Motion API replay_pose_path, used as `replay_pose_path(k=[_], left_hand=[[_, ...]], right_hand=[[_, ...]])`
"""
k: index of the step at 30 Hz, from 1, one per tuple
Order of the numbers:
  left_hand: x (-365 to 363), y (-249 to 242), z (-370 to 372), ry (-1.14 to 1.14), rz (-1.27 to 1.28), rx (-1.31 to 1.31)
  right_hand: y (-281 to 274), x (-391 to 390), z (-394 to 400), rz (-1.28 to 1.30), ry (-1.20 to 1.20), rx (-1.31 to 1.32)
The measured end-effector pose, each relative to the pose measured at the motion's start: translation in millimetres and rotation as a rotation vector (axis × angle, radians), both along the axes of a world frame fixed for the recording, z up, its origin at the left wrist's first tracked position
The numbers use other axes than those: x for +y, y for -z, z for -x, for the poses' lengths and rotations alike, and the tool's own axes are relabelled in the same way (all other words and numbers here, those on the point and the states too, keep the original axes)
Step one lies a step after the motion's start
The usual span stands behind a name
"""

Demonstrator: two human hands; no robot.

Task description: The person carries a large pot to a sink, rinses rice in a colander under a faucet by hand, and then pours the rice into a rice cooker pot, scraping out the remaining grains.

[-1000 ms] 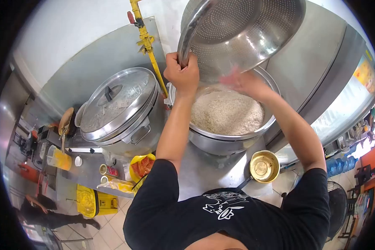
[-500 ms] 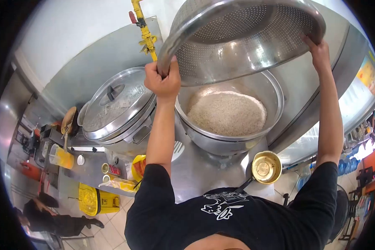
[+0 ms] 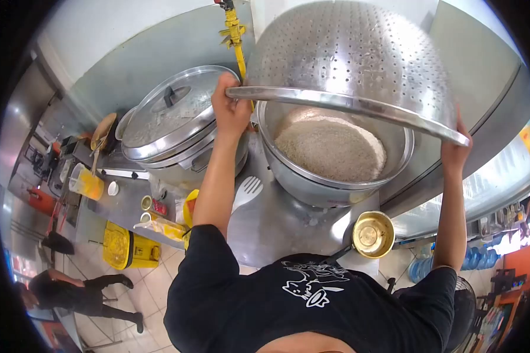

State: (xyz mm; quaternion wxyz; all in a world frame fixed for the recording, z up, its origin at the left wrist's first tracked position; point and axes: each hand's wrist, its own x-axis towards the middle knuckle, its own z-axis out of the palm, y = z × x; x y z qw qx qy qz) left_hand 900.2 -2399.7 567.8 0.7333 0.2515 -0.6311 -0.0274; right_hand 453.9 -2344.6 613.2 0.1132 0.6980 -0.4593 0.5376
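A large perforated metal colander [image 3: 353,53] hangs upside down over an open metal pot [image 3: 335,191]. My left hand [image 3: 231,107] grips its rim at the left, and my right hand [image 3: 456,144] grips the rim at the far right. Pale grains that look like rice [image 3: 330,147] lie inside the pot. Left of the pot stands a second big pot with a metal lid [image 3: 171,112] on it, near my left hand. The colander hides the back part of the open pot.
A white slotted spatula [image 3: 248,189], a small brass-coloured pan [image 3: 373,234], a can [image 3: 153,206] and a plastic jug [image 3: 88,182] are on the metal table. A yellow bin [image 3: 129,246] stands below. Another person [image 3: 70,291] is at the lower left. A yellow pipe [image 3: 235,41] runs up the wall.
The colander has tipped over, so its holed underside now faces up and its rim faces down. Both hands have kept hold of it. The person at the lower left has changed leg position.
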Motion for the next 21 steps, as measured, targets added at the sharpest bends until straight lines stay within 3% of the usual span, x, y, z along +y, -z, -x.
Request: replay_pose_path(k=[1,2,3,5,7,9,13,17,19,20,21], left_hand=[[6.0,-10.1,1.5,0.011,0.033,0.011],[8.4,-13.3,-3.4,-0.064,0.029,-0.031],[6.4,-7.0,-11.0,-0.067,0.031,-0.029],[0.2,21.8,-23.3,0.235,-0.184,-0.009],[12.0,47.7,-18.9,0.364,-0.408,0.116],[24.2,58.2,-13.9,0.149,-0.366,-0.292],[18.7,31.3,-14.3,0.17,-0.141,-0.092],[30.5,9.3,-22.6,0.284,-0.398,0.175],[31.6,20.9,-24.4,0.277,-0.398,0.17],[31.3,27.3,-24.1,0.276,-0.392,0.171],[32.7,39.9,-19.1,0.164,-0.323,0.013]], right_hand=[[-5.5,6.6,-1.5,-0.003,0.054,-0.026],[-8.8,10.8,-1.7,0.135,-0.181,-0.031],[-13.0,20.5,-1.5,0.083,-0.242,-0.105],[-4.8,33.9,-4.3,0.08,-0.207,-0.094],[7.2,51.0,-3.0,0.043,-0.188,0.011],[8.6,55.3,-5.7,0.014,-0.17,0.118],[-0.8,63.2,-23.6,0.081,-0.219,-0.021],[-13.5,73.3,-26.2,0.169,-0.324,-0.128],[-13.9,80.8,-30.3,-0.053,-0.501,-0.564],[-10.0,80.0,-26.3,-0.062,-0.457,-0.354],[-6.4,82.9,-26.8,0.077,-0.184,0.139]])
